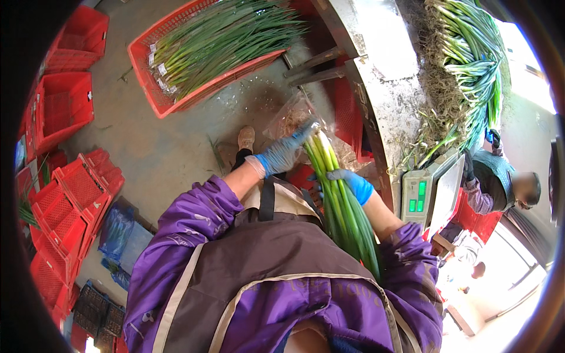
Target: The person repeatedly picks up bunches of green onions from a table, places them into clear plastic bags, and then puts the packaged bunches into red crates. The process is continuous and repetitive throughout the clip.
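A bunch of green onions (342,194) slants across the right side of my apron, with its white ends pointing away from me. My right hand (354,183), in a blue glove, is wrapped around the stalks about midway. At the white ends is my left hand (284,150), its glove blue under a clear one; its fingertips touch the ends, and their exact grip is blurred. Beyond the fingers lies clear plastic film (293,114) over brownish root scraps.
Tagged green onions fill a red crate (154,99) ahead. Red crates (66,110) stack at left. On the right, a table (379,95) bears rooted onions (476,57) and a digital scale (415,198). A co-worker (490,176) stands beyond it.
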`<state>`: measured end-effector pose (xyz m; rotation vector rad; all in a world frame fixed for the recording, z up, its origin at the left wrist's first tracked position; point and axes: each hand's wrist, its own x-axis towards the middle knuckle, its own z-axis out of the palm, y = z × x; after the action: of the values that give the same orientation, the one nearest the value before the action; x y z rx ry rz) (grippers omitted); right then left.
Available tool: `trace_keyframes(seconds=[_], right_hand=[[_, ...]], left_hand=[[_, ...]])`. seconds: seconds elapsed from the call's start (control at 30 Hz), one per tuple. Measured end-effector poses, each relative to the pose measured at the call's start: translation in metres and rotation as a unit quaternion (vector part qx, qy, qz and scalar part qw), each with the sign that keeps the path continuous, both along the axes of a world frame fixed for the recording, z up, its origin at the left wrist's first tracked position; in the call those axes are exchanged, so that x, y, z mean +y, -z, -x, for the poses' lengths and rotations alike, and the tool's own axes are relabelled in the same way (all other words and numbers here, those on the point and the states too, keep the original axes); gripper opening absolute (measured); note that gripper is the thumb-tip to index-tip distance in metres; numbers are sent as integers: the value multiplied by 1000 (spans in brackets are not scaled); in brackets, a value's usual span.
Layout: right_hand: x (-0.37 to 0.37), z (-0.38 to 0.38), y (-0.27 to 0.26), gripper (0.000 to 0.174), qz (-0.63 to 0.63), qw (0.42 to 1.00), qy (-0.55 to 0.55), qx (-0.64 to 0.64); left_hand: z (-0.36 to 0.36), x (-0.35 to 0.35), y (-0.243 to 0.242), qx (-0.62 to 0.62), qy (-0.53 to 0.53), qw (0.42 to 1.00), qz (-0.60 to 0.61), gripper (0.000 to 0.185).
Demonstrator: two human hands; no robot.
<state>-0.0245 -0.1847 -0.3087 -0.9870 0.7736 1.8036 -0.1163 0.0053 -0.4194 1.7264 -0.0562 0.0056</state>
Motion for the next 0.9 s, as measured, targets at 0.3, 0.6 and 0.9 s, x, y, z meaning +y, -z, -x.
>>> trace_keyframes(seconds=[0.3,0.6,0.9], right_hand=[[-9,29,86,28,78,996,-29,24],[-57,47,150,51,107,990,88,-9],[-98,39,70,85,1,984,173,47]], left_hand=[[15,-16,68,116,198,970,-82,96],[29,-53,50,142,263,954,-11,95],[16,-73,83,134,231,964,-10,98]])
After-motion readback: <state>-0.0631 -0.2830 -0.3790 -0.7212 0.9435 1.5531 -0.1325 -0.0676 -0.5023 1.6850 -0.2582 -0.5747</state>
